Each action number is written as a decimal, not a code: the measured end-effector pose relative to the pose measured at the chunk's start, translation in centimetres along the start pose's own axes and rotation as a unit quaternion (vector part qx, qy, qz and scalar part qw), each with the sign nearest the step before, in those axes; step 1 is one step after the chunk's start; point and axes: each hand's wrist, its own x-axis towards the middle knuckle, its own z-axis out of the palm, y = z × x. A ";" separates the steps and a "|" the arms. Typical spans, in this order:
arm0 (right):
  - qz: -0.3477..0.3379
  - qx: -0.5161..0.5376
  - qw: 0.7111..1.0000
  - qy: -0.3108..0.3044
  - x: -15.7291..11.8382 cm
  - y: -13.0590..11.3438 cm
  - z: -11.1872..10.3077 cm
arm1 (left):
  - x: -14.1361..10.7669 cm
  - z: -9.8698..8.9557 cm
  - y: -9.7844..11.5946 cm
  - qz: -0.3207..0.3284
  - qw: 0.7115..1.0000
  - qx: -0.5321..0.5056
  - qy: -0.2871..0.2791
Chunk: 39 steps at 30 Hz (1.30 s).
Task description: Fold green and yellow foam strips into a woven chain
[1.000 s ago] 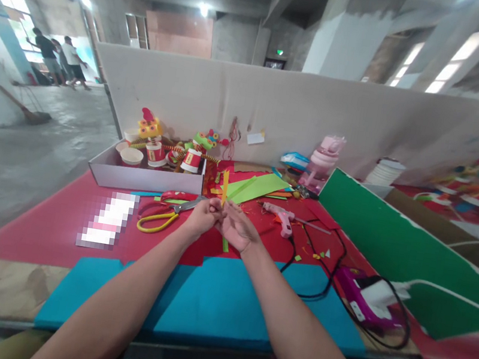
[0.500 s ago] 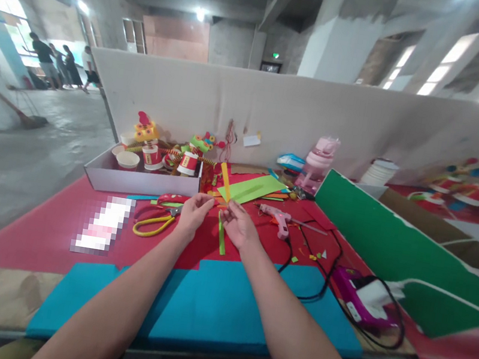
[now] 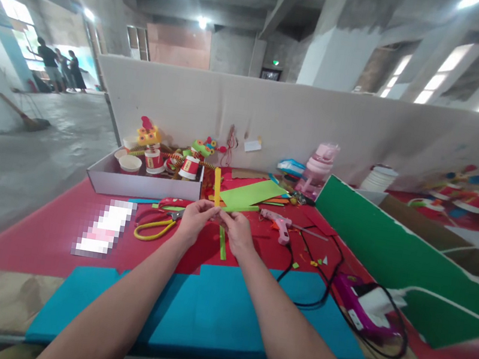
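My left hand and my right hand meet above the red table covering, their thumbs and fingertips pinched together on paper strips. A yellow paper strip rises upright from between the fingers. From the same spot a green paper strip points to the right. Below the fingers, another green length runs down; whether it is held or lies on the table I cannot tell. The fingertips hide where the strips meet. Yellow-handled scissors lie left of my left hand. A pink glue gun lies right of my right hand.
A white box with paper-cup figures stands at the back left. Green sheets lie behind my hands. Blue foam covers the front edge. On the right are a purple power strip, black cables and a green-sided box.
My left fingers have closed in on the right ones at the strips. The yellow strip has shifted slightly left and stands straighter. A green strip now points right.
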 end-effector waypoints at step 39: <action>-0.109 -0.185 0.976 0.036 0.4 -1.9 -1.0 | 1.1 -1.3 -0.5 0.009 0.988 -0.108 0.108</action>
